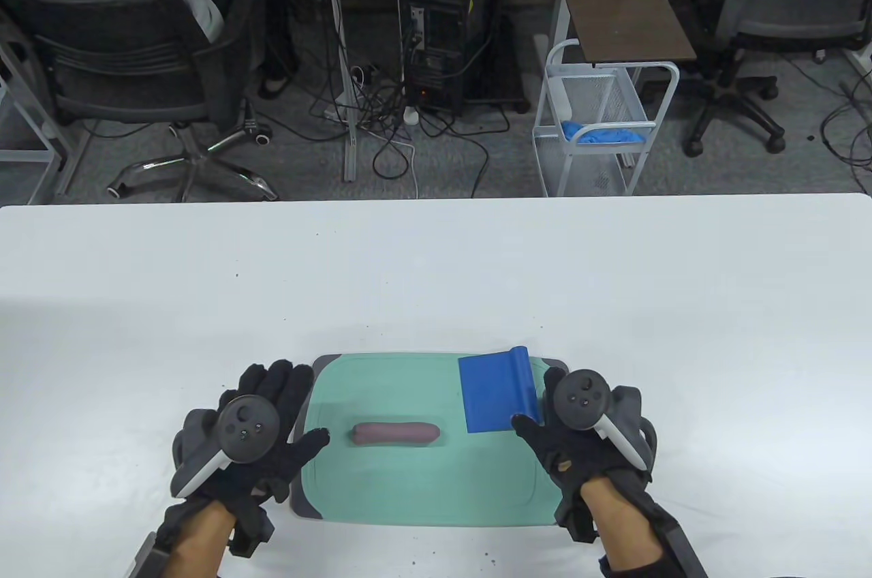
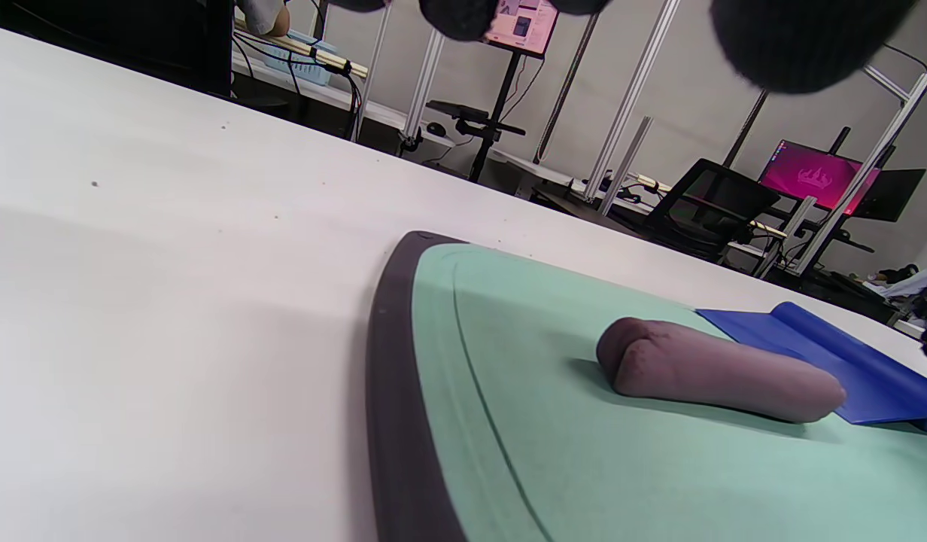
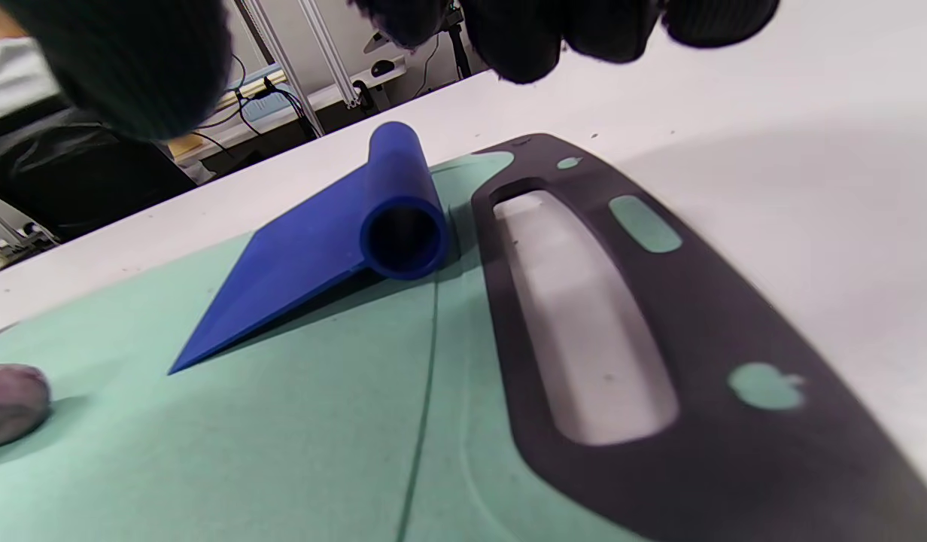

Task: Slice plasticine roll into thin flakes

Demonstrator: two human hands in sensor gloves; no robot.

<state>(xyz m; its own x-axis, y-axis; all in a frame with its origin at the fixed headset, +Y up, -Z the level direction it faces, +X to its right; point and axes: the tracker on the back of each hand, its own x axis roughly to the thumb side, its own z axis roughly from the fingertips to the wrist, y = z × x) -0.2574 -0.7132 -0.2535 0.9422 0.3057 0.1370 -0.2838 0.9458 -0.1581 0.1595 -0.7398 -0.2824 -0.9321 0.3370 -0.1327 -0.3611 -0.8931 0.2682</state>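
A brownish-purple plasticine roll (image 1: 396,433) lies whole on a green cutting board (image 1: 422,496); it also shows in the left wrist view (image 2: 715,370) and at the edge of the right wrist view (image 3: 8,403). A blue scraper (image 1: 496,394) with a rolled tube handle lies on the board's far right part (image 3: 335,241). My left hand (image 1: 286,421) rests open at the board's left edge, its thumb pointing toward the roll without touching it. My right hand (image 1: 545,411) hovers open over the board's right edge, just beside the scraper's handle, holding nothing.
The board has a dark grey rim and a handle slot (image 3: 584,324) on its right side. The white table (image 1: 436,278) stretches beyond it. Chairs, a wire cart (image 1: 599,121) and a computer tower stand past the far edge.
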